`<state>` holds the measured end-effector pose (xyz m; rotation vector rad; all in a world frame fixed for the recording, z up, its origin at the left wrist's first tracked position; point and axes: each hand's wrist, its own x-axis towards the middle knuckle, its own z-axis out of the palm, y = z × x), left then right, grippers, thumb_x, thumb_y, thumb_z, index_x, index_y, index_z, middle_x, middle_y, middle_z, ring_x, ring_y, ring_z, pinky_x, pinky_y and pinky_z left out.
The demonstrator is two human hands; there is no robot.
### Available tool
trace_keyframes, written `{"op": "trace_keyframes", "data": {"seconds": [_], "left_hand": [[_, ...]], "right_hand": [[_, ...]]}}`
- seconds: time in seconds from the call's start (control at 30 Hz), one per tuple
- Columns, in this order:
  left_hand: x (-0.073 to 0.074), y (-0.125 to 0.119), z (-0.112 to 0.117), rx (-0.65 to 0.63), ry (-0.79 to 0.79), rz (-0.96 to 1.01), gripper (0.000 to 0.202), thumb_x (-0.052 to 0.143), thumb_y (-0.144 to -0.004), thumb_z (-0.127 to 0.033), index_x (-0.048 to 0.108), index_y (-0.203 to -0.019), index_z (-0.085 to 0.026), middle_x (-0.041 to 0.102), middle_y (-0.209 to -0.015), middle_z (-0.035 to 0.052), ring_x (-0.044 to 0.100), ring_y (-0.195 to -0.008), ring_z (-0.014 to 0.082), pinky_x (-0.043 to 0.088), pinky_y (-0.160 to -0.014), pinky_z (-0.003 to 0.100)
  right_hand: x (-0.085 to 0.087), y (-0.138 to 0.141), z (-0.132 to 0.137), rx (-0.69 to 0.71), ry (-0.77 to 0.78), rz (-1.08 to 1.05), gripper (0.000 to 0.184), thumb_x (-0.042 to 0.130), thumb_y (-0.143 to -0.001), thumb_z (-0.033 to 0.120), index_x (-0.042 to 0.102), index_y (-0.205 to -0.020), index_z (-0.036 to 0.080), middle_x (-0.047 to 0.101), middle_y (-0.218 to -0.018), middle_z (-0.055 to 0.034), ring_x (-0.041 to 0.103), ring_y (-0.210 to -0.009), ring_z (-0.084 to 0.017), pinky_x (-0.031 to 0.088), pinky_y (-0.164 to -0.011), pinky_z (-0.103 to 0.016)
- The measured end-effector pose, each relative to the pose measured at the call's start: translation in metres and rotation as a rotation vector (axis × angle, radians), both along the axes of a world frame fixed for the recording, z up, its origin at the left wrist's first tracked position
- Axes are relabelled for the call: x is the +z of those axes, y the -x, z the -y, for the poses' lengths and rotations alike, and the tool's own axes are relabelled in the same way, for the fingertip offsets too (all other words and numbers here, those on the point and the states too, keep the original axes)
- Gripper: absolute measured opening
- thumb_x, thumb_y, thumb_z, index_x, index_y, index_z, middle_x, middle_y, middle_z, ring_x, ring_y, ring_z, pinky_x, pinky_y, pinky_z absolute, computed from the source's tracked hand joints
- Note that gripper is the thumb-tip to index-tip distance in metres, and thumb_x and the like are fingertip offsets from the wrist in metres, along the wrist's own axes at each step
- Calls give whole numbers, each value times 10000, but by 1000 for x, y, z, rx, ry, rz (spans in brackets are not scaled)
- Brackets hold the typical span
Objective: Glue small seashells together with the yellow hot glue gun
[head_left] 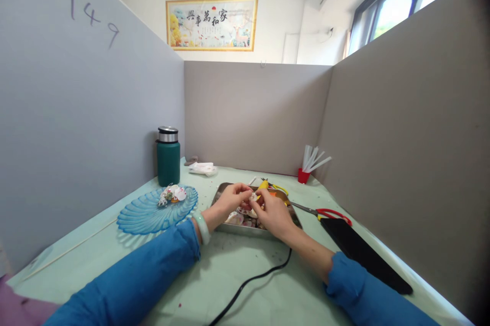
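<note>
Over a metal tray point(245, 230), my left hand point(230, 201) and my right hand point(274, 212) meet with fingertips pinched together. Between them is a small whitish shell point(253, 197), partly covered by the fingers. Inside the tray, under my hands, lie several shells point(235, 218) in white, pink and brown. A yellow tool point(263, 185) rests at the tray's far side, mostly hidden behind my right hand. My left wrist wears a pale green bangle point(201, 228).
Left of the tray, a blue scalloped plate point(141, 216) holds a cluster of shells point(172, 195); a green bottle point(168, 163) stands behind it. Red-handled scissors point(333, 215), a black flat object point(363, 252) and a red cup point(303, 176) of white sticks are rightward. A black cord point(248, 281) runs forward.
</note>
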<state>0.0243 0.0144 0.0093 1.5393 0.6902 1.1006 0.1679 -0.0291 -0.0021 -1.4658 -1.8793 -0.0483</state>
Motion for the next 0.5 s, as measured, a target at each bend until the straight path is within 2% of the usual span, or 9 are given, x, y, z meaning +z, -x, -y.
{"op": "trace_keyframes", "data": {"seconds": [0.27,0.5], "left_hand": [[0,1,1,-9,-11,-14,246,659,-649,-283,555,-780,-102,564,-711,19,576,-589,117,491,-584,268],[2,1,2,-14,12,-15,244,655,-648,-271,571,-790,-91,578,-698,26,579,-579,119,488,-578,261]], "right_hand": [[-2,-1,-2,30,-15,5,258,415,-839,396,520,-974,203,614,-680,-9,562,-631,-141,323,-550,-209],[-2,-1,-1,-2,-10,8,253,415,-840,409,528,-928,200,622,-721,-18,563,-643,-138,320,-554,-208]]}}
